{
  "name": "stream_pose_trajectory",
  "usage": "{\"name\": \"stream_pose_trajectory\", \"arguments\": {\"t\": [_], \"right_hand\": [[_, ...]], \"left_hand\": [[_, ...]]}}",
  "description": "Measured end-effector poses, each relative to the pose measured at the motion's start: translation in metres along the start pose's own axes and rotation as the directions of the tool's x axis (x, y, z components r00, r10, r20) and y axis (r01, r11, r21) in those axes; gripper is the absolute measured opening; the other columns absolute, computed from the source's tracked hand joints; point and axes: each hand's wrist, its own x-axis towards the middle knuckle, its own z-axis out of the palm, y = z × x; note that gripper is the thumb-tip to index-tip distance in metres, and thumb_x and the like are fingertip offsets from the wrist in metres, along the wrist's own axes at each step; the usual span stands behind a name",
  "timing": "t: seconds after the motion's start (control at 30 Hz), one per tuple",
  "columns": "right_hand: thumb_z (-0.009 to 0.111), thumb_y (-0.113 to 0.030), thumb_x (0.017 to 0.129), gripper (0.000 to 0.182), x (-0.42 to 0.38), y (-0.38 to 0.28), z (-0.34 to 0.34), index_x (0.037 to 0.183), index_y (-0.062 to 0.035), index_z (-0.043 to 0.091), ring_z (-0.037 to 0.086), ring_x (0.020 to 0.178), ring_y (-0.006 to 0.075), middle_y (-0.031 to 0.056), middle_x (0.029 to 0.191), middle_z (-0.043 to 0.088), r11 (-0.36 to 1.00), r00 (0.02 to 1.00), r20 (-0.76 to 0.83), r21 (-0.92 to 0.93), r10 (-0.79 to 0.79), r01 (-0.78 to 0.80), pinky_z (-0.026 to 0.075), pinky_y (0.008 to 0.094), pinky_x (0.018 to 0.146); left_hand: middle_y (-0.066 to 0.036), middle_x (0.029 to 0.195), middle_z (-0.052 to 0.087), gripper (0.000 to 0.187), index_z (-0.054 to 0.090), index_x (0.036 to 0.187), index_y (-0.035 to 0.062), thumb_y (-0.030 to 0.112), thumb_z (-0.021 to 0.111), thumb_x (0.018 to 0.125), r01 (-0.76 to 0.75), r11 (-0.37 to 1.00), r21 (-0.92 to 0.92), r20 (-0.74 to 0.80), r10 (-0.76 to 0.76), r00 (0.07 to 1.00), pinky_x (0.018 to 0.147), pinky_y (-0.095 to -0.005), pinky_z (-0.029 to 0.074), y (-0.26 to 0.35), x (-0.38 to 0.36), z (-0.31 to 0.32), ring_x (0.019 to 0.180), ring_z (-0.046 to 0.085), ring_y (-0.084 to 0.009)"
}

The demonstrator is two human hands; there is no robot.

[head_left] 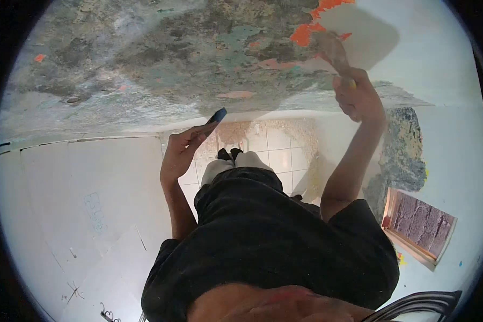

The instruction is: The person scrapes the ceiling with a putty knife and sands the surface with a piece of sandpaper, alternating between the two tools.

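Note:
My right hand [361,95] is raised at the wall, closed around the handle of a scraper [335,52]. The scraper's blade is blurred and lies against or just in front of the wall, by the edge of an orange paint patch [308,34]. A bit of yellow shows at the handle. Lower and to the left, my left hand [181,150] is closed on a small, flat, dark blue object [218,115] that points up toward the wall; its kind is not clear. The wall [198,59] is mottled grey and green where paint is stripped, with pale paint at the right.
Flakes and dust [263,130] lie on the tiled floor [280,161] along the wall's foot, around my feet. At the right is a small framed opening [421,225] beside another stripped patch [405,147]. A white panelled surface [91,204] with scribbles stands at the left.

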Motion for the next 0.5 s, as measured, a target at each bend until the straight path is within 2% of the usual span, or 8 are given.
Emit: {"name": "stream_pose_trajectory", "arguments": {"t": [0.07, 0.17, 0.3, 0.4, 0.5], "right_hand": [[0.070, -0.024, 0.090, 0.029, 0.000, -0.003, 0.005, 0.106, -0.0002, 0.065, 0.032, 0.035, 0.0018, -0.0065, 0.050, 0.041, 0.999, 0.999, 0.044, -0.015, -0.033, 0.034, 0.026, 0.0203, 0.031], [0.068, -0.021, 0.091, 0.026, -0.004, 0.006, -0.003, 0.106, -0.0002, 0.064, 0.033, 0.034, 0.0019, -0.0067, 0.049, 0.041, 0.999, 1.000, 0.015, 0.049, -0.016, 0.016, 0.027, 0.0204, 0.030], [0.067, -0.021, 0.091, 0.029, 0.000, -0.003, 0.011, 0.109, 0.0008, 0.064, 0.034, 0.034, 0.0017, -0.0075, 0.049, 0.040, 0.998, 0.999, 0.027, -0.049, -0.026, 0.027, 0.027, 0.0201, 0.031], [0.068, -0.022, 0.091, 0.029, 0.000, 0.001, 0.006, 0.109, 0.0003, 0.065, 0.034, 0.034, 0.0016, -0.0076, 0.048, 0.040, 1.000, 0.999, 0.040, -0.015, 0.020, -0.020, 0.027, 0.0207, 0.031], [0.069, -0.024, 0.090, 0.030, 0.002, -0.002, 0.012, 0.109, -0.0007, 0.065, 0.033, 0.033, 0.0014, -0.0074, 0.048, 0.042, 0.998, 0.996, 0.080, -0.045, -0.030, 0.034, 0.027, 0.0208, 0.031]], "left_hand": [[-0.009, 0.117, 0.069, 0.028, 0.063, 0.123, -0.0003, 0.005, 0.053, 0.097, 0.014, 1.000, -0.009, 0.007, -0.014, 1.000, 0.093, -0.0276, 0.047, -0.002, 0.000, 0.002, 0.104, 0.061, -0.0115], [-0.009, 0.117, 0.069, 0.028, 0.062, 0.122, -0.0007, 0.005, 0.053, 0.096, -0.018, 0.999, 0.027, 0.022, 0.017, 1.000, 0.092, -0.0273, 0.047, -0.002, 0.001, 0.003, 0.103, 0.061, -0.0117], [-0.009, 0.115, 0.069, 0.028, 0.062, 0.122, -0.0006, 0.005, 0.053, 0.097, -0.003, 0.995, 0.104, 0.014, 0.002, 1.000, 0.092, -0.0271, 0.047, 0.008, 0.007, 0.003, 0.102, 0.061, -0.0112], [-0.008, 0.112, 0.070, 0.028, 0.063, 0.122, 0.0004, 0.005, 0.053, 0.097, -0.015, 0.998, 0.054, 0.030, 0.013, 0.999, 0.091, -0.0273, 0.047, 0.009, 0.008, 0.005, 0.099, 0.060, -0.0101], [-0.008, 0.112, 0.070, 0.027, 0.064, 0.122, 0.0014, 0.005, 0.053, 0.097, -0.032, 0.997, 0.075, 0.047, 0.029, 0.998, 0.090, -0.0274, 0.047, 0.012, 0.010, 0.005, 0.098, 0.060, -0.0093]]}}
